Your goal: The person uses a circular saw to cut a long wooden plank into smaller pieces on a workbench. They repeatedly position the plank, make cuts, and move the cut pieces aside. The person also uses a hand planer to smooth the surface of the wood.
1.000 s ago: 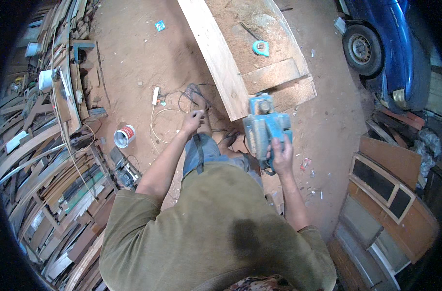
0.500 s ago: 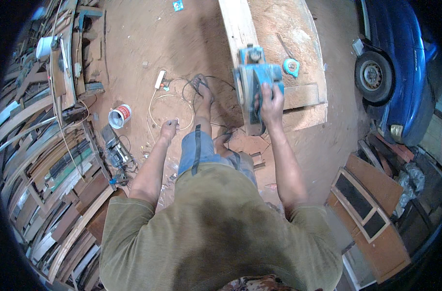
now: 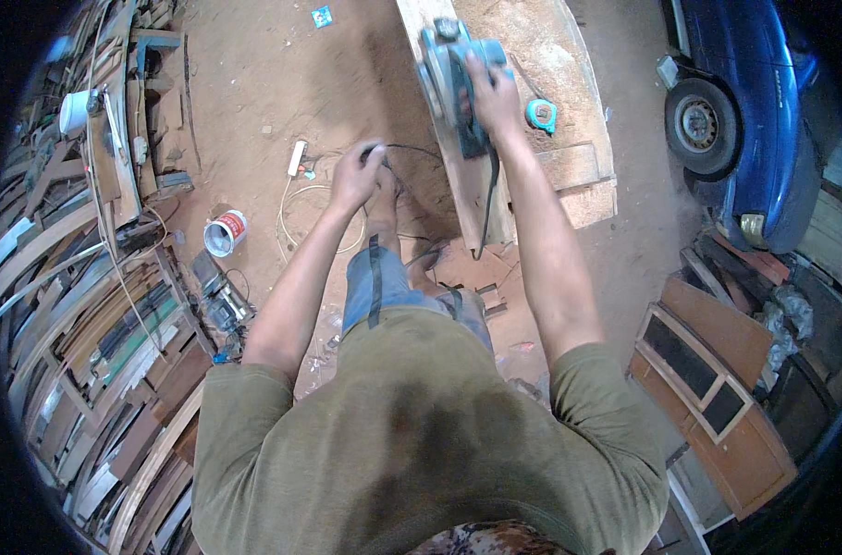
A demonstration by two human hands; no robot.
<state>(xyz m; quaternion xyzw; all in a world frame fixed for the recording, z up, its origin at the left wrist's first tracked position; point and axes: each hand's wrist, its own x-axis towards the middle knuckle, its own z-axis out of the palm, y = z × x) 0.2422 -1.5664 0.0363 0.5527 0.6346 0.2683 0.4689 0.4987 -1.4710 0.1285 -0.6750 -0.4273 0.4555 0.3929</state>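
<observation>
My right hand point(image 3: 497, 100) is wrapped round the handle of a blue electric planer point(image 3: 462, 102). The planer rests on a long pale wooden board point(image 3: 484, 199), and its black cord point(image 3: 491, 199) trails back along the board. Out in front of my left leg, my left hand point(image 3: 354, 178) is raised with its fingers curled together. A dark cord passes behind those fingers, and whether they hold anything cannot be made out. Right of the planer, a turquoise tape measure point(image 3: 540, 116) lies on a wide plank point(image 3: 569, 92) strewn with shavings.
A white power strip point(image 3: 297, 158) and a looped pale cable point(image 3: 287, 217) lie on the dirt floor. Further left are a white bucket point(image 3: 224, 233), another power tool point(image 3: 219, 294) and stacked timber point(image 3: 116, 324). A blue car point(image 3: 763, 120) and wooden panels point(image 3: 698, 370) stand right.
My right hand has pushed the planer forward along the board, away from me. My left hand has risen forward and to the right.
</observation>
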